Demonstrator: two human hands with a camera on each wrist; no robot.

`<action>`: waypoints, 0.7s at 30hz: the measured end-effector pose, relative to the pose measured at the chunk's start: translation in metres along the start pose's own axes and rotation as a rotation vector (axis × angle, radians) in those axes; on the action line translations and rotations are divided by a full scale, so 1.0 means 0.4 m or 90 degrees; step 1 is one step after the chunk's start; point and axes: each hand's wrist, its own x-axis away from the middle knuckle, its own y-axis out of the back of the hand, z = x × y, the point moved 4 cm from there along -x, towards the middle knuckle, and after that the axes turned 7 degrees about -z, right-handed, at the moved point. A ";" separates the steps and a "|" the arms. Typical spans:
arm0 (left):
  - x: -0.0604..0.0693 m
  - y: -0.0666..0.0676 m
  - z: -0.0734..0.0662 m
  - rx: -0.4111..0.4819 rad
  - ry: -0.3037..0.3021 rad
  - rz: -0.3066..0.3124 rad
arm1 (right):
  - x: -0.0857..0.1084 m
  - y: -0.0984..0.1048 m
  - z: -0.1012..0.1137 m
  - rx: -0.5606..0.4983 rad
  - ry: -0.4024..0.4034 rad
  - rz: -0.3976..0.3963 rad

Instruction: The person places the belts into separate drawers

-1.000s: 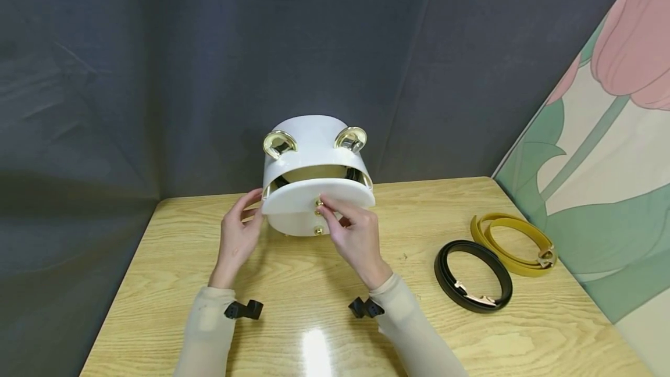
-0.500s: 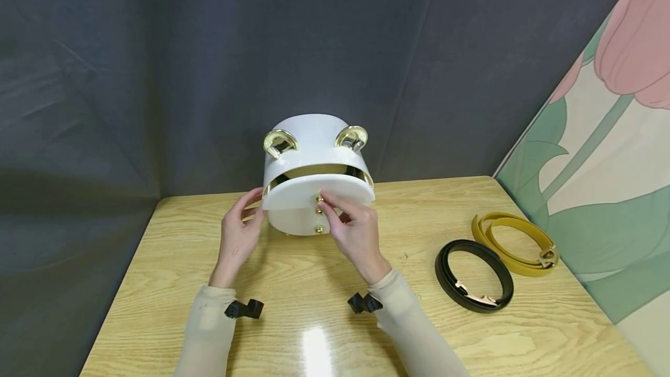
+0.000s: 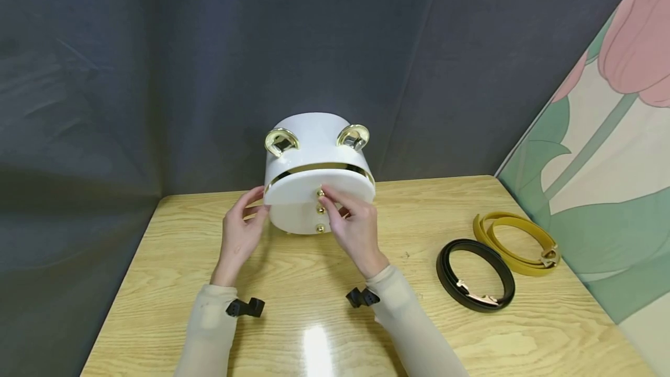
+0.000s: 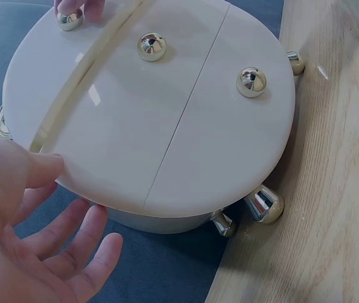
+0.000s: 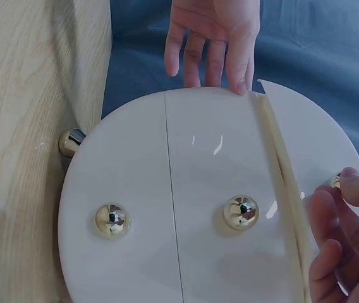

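Table (image 3: 314, 278): pale wood; left and far edges visible, near edge outside the head view.

Left hand (image 3: 241, 234): thumb touching the left edge of the white case, fingers loosely spread, not clasped round it; sleeve cut off at the near side.

White case (image 3: 314, 147): rounded, at the table's far side, left of centre, before a dark curtain (image 3: 209, 74); two gold ears (image 3: 281, 142). Flap (image 3: 293, 188) ajar by a thin slit along its far edge; contents cannot be made out.

Top knob (image 3: 321, 192): gold, on the flap, partly covered by fingertips.

Right hand (image 3: 358, 228): thumb and forefinger pinching that knob; hides the case's near-right portion.

Black belt (image 3: 444, 272): coiled, well right of the case, wood surface between.

Yellow belt (image 3: 523, 265): coiled, just beyond the black one; whether they touch is unclear.

Floral panel (image 3: 617, 220): far right, cut off by the frame.
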 end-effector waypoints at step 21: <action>0.000 0.001 0.007 0.000 -0.007 0.004 | -0.019 -0.015 -0.018 -0.109 -0.184 0.020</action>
